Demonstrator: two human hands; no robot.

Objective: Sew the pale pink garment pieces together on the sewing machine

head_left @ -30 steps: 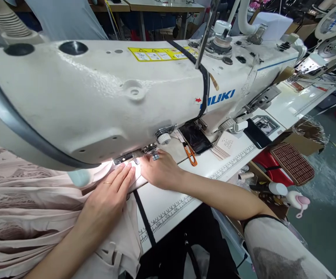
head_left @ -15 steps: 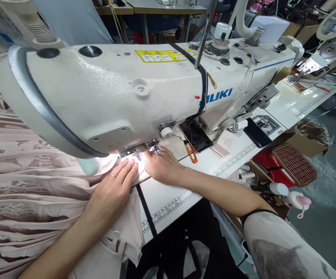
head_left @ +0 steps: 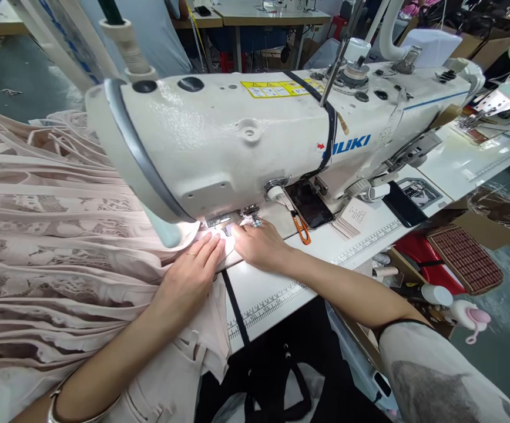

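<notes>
Head view: your left hand [head_left: 193,273] lies flat, fingers extended, on the pale pink fabric [head_left: 109,252], probably to keep it smooth beneath the sewing machine [head_left: 211,147]; your right hand [head_left: 261,244] curls nearby, perhaps steadying the edge, though whether its hidden fingertips grip anything cannot be told. The fabric runs under your left fingers toward the right hand, most of it heaped left of both
</notes>
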